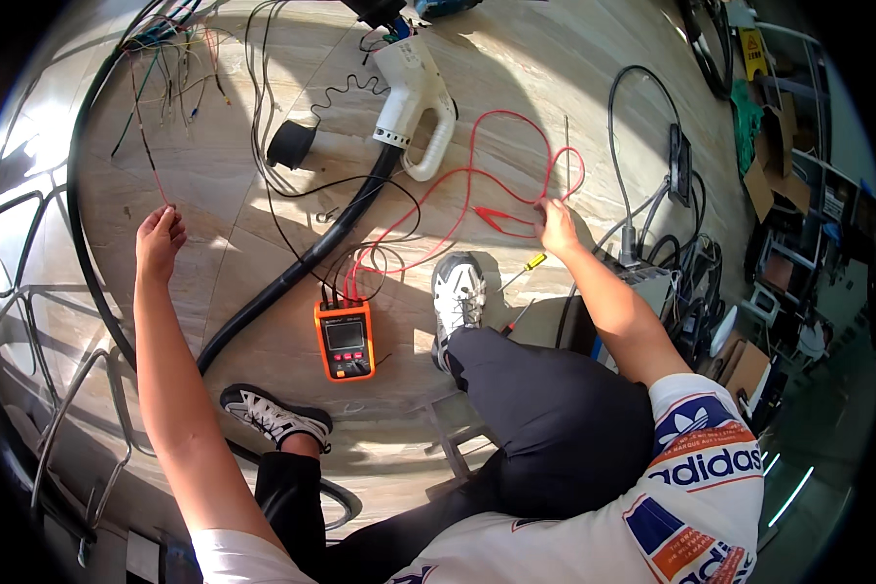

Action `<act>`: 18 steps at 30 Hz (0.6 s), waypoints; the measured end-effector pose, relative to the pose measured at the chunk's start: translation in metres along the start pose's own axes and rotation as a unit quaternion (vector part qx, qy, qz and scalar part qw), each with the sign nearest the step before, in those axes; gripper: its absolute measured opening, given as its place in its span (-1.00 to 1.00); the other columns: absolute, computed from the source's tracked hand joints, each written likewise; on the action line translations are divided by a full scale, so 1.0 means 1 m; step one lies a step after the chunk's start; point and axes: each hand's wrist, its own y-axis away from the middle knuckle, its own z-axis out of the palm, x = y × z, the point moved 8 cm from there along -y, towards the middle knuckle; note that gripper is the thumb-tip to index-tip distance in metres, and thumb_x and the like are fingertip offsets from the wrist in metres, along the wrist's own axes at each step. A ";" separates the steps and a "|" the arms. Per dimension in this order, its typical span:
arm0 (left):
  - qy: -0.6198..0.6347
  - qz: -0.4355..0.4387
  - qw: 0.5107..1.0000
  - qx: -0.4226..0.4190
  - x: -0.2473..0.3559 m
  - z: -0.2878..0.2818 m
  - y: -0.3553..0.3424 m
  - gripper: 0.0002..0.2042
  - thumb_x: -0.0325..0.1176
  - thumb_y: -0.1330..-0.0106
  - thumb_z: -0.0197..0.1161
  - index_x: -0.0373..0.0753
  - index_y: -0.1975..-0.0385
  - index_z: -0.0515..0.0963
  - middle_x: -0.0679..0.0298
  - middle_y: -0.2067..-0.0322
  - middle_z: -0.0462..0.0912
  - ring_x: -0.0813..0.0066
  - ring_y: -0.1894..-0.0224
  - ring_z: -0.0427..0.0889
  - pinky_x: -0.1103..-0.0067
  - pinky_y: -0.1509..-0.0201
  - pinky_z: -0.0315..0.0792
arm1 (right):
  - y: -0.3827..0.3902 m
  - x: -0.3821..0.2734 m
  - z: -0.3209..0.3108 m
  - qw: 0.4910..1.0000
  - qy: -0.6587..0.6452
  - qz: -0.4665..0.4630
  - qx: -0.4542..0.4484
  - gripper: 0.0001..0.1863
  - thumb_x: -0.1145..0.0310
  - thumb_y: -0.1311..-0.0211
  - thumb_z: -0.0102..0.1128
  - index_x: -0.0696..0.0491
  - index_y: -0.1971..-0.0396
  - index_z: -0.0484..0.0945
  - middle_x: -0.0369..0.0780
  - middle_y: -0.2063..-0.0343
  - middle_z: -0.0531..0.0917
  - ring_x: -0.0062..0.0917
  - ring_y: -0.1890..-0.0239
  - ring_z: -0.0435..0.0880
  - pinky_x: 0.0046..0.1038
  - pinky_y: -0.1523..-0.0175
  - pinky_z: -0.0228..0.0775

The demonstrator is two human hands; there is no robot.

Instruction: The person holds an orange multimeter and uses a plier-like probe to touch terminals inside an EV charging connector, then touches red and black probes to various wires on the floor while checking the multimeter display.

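My left hand is closed in a pinch on the end of a thin red wire, which runs up to a bundle of loose coloured wires. My right hand is closed on a red test lead. A red alligator clip shows beside its fingers; the grip itself is partly hidden. The red leads run to an orange handheld meter lying on the floor, and black leads are plugged in too. Beyond it lies a white charging connector with a thick black cable.
A black cap hangs from the connector by a coiled cord. A yellow-handled screwdriver lies by my shoe. Metal chair legs stand at left. Cables, a black adapter and cardboard boxes crowd the right.
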 end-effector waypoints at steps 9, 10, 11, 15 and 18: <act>0.097 -0.026 0.995 -0.027 0.006 0.040 0.002 -0.83 -0.30 -0.42 0.22 -0.18 0.08 0.53 0.37 0.26 0.63 0.56 0.26 0.58 0.59 0.20 0.47 | 0.001 -0.094 0.018 0.987 0.064 -0.134 -0.054 -0.53 0.26 0.08 0.48 0.00 0.10 0.55 -0.14 0.17 0.54 -0.17 0.01 0.52 -0.21 -0.10 0.40; 0.111 -0.027 0.992 -0.047 0.011 0.048 0.006 -0.83 -0.31 -0.42 0.21 -0.18 0.08 0.54 0.37 0.27 0.62 0.56 0.26 0.57 0.59 0.20 0.48 | 0.002 -0.095 0.020 0.988 0.055 -0.132 -0.051 -0.52 0.28 0.08 0.47 0.01 0.10 0.54 -0.13 0.17 0.54 -0.17 0.01 0.52 -0.20 -0.10 0.39; 0.128 -0.026 0.989 -0.063 0.016 0.051 0.009 -0.84 -0.32 -0.42 0.21 -0.18 0.09 0.54 0.37 0.28 0.61 0.56 0.27 0.57 0.59 0.20 0.48 | -0.001 -0.098 0.020 0.989 0.046 -0.136 -0.047 -0.52 0.29 0.08 0.47 0.02 0.09 0.54 -0.13 0.18 0.54 -0.16 0.01 0.52 -0.19 -0.10 0.39; 0.188 -0.024 0.976 -0.105 0.034 0.058 0.020 -0.85 -0.33 -0.41 0.21 -0.20 0.11 0.54 0.37 0.32 0.58 0.56 0.28 0.57 0.60 0.19 0.51 | -0.029 -0.154 -0.028 0.986 -0.089 -0.143 0.003 -0.56 0.41 0.00 0.41 0.14 0.07 0.51 -0.09 0.20 0.59 -0.25 0.15 0.63 -0.29 0.04 0.51; 0.211 -0.015 0.969 -0.128 0.052 0.072 0.024 -0.85 -0.31 -0.41 0.21 -0.18 0.12 0.54 0.38 0.31 0.59 0.58 0.28 0.58 0.63 0.21 0.51 | -0.053 -0.256 -0.087 0.941 -0.257 -0.218 0.022 -0.62 0.42 -0.09 0.37 0.18 0.08 0.52 -0.11 0.23 0.64 -0.40 0.25 0.69 -0.40 0.15 0.57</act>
